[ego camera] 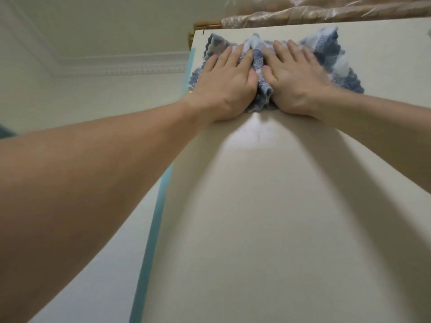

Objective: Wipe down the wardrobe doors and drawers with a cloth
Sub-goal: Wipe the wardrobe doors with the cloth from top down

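Observation:
I look up along a glossy cream wardrobe door. A blue and white checked cloth is spread and bunched against the door just under its top edge. My left hand presses flat on the cloth's left half, fingers pointing up. My right hand presses flat on the right half, beside the left hand, with a fold of cloth squeezed between the two thumbs. Both forearms reach up from the bottom corners and throw shadows on the door.
A teal strip runs down the door's left edge. Shiny wrapped bundles lie on top of the wardrobe. To the left are a pale wall and a ceiling with white moulding.

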